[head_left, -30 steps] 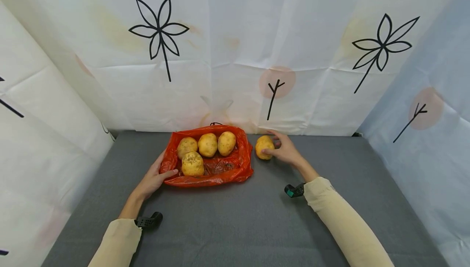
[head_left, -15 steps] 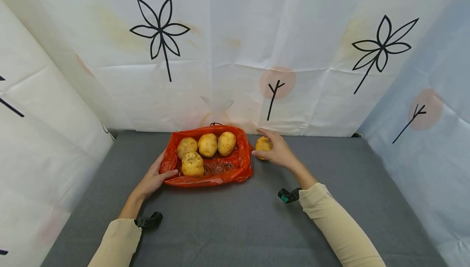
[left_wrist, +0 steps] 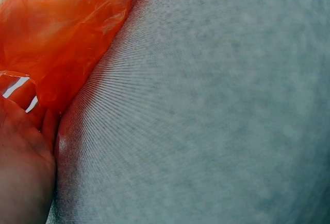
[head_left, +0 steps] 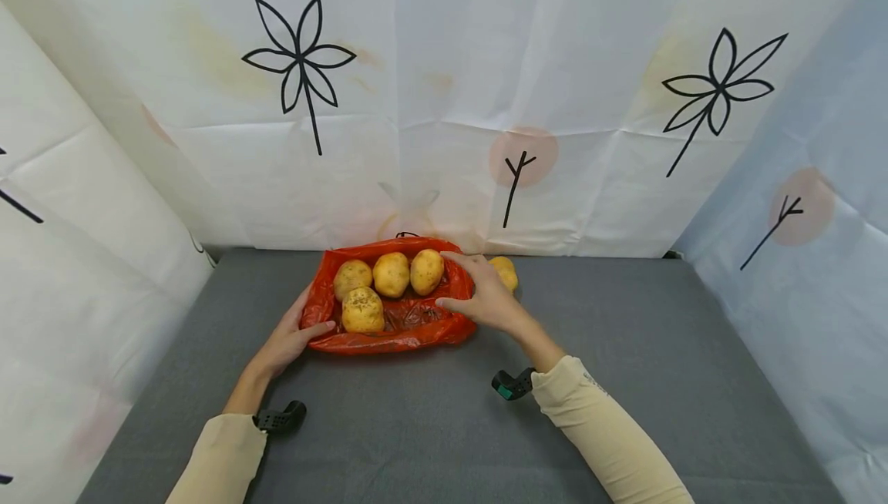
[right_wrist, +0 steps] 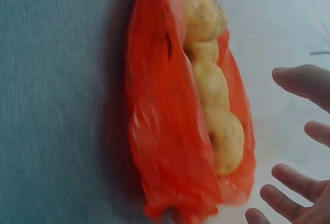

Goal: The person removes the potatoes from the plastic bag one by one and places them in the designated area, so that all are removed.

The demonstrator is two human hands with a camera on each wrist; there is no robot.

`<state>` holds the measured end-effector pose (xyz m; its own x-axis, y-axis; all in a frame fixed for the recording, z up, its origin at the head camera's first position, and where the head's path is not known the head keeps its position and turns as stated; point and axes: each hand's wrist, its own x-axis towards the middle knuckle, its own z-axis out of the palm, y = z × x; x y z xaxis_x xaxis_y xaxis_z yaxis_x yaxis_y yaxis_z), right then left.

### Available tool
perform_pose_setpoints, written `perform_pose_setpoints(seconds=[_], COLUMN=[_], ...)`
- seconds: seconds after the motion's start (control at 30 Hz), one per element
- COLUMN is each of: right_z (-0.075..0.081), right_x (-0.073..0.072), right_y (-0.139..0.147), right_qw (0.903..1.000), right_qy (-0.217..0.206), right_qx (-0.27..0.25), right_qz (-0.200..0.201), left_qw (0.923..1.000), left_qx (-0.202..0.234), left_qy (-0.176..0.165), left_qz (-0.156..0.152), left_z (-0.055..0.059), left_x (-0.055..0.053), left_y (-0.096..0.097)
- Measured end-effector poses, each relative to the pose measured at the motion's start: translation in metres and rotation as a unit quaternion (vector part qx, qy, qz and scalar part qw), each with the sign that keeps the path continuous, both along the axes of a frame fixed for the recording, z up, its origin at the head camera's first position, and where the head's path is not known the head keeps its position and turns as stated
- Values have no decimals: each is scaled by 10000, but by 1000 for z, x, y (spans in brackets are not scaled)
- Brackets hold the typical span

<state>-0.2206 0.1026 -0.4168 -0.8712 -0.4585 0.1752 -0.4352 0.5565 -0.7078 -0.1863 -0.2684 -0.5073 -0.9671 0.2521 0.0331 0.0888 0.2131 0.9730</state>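
A red plastic bag [head_left: 388,344] lies with its mouth spread wide, several potatoes [head_left: 363,310] inside it. My left hand [head_left: 286,344] grips the bag's left side, thumb over the rim; in the left wrist view its fingers are partly behind the plastic. Over the bag's right rim is my right hand [head_left: 486,296], fingers spread and holding nothing, close to the rightmost potato [head_left: 426,272] in the bag. In the right wrist view those fingers are apart from the bag [right_wrist: 165,110]. Another potato [head_left: 505,273], outside the bag, is partly hidden behind the right hand.
A grey cloth [head_left: 416,427] covers the table. White patterned curtains [head_left: 444,88] stand along its back and both sides. A thin black cord [head_left: 407,234] shows behind the bag.
My right hand has moved left, off the outside potato and over to the bag's right rim. That potato stays outside the bag. The left hand has kept its hold.
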Motion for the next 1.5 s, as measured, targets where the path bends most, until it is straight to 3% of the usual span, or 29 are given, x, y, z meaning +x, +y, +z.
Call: perform_pose_setpoints(seconds=[0.73, 1.13, 1.5], right_z=[-24, -38, -55], right_x=[23, 27, 29], right_y=[-80, -95, -109], right_qw=[9974, 9977, 9982], right_qy=[105, 193, 194], right_qx=[-23, 239, 55], right_qz=[709, 604, 573], left_qw=[9999, 9998, 9997], left_qx=[-63, -134, -219], left_qy=[-78, -54, 39], left_qz=[66, 129, 43], left_z=[-2, 3, -1], left_x=[-1, 1, 2], left_y=[0, 2, 1])
